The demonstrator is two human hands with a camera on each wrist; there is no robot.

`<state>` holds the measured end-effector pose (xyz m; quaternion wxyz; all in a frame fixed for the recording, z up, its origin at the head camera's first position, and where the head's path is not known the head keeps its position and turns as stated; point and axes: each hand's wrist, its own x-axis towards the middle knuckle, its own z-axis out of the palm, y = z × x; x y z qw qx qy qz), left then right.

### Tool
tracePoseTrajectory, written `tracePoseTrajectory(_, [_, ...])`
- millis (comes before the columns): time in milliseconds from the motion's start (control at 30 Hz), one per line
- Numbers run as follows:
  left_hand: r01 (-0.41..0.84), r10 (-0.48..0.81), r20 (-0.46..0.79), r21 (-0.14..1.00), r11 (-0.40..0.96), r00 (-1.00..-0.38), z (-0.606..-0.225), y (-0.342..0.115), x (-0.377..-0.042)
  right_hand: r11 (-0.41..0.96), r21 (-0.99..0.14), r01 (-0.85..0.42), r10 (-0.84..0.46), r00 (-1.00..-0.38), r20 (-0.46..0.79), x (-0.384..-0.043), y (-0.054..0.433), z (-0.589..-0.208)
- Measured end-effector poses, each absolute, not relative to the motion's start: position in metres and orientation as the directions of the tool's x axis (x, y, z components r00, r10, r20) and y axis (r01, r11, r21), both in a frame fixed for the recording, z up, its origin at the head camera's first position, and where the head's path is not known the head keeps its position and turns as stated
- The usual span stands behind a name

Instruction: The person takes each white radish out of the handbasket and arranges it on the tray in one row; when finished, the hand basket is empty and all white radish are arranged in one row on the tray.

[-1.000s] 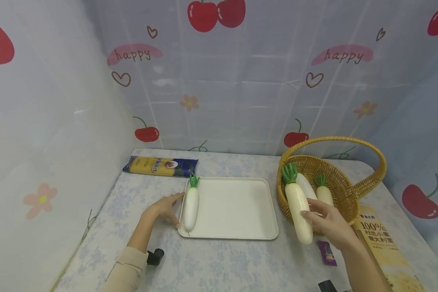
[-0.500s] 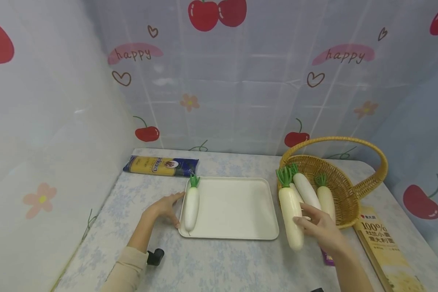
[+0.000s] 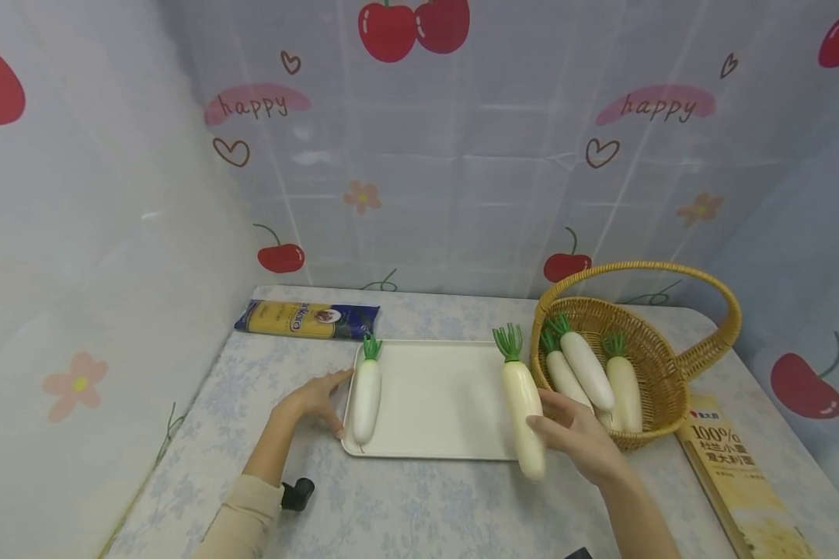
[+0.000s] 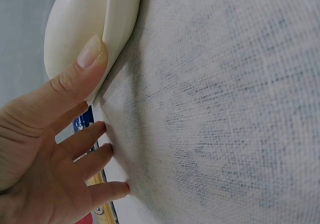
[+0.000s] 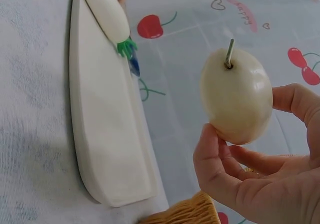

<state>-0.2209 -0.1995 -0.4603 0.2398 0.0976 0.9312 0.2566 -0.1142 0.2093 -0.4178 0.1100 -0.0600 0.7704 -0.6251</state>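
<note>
My right hand (image 3: 579,436) pinches a cream-white radish (image 3: 523,415) with green leaves, holding it above the right edge of a white tray (image 3: 440,404). In the right wrist view that radish (image 5: 237,102) shows its root end, gripped between thumb and fingers. A second white radish (image 3: 367,400) lies along the tray's left side. My left hand (image 3: 315,400) rests at the tray's left edge, its fingers spread. The left wrist view shows the left thumb (image 4: 90,54) against the tray's rim, with the other fingertips on the cloth.
On the right stands a wicker basket (image 3: 660,388) with a tall handle, holding several white radishes (image 3: 587,371). A yellow pasta packet (image 3: 741,473) lies beside it. At the back left is a blue and yellow pasta bag (image 3: 308,318). Printed curtains enclose the table.
My right hand has carried the radish leftward from the basket to over the tray's right edge. The purple packet near the basket is now out of sight. My left hand stays put.
</note>
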Motion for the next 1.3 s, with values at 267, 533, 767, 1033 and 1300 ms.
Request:
tracePoseTrajectory(267, [0.054, 0.302, -0.398, 0.527, 0.848, -0.866, -0.460, -0.199, -0.220, 0.250, -0.966, 0.072, -0.207, -0.970, -0.126, -0.128, 0.190, -0.421])
tracePoseTrajectory(533, [0.057, 0.304, -0.399, 0.524, 0.850, -0.865, -0.459, -0.199, -0.220, 0.278, -0.955, 0.097, -0.185, -0.971, -0.153, -0.143, 0.174, -0.420])
tracePoseTrajectory(767, [0.056, 0.302, -0.402, 0.520, 0.852, -0.864, -0.458, -0.198, -0.219, 0.213, -0.972, 0.099, -0.210, -0.967, -0.144, -0.158, 0.162, -0.422])
tracePoseTrajectory(1033, [0.066, 0.304, -0.397, 0.513, 0.856, -0.866, -0.458, -0.197, -0.220, 0.124, -0.987, 0.100, -0.238, -0.963, -0.127, -0.170, 0.147, -0.429])
tracePoseTrajectory(1300, [0.078, 0.310, -0.388, 0.511, 0.856, -0.868, -0.458, -0.197, -0.219, 0.067, -0.991, 0.116, -0.190, -0.974, -0.127, -0.178, 0.128, -0.439])
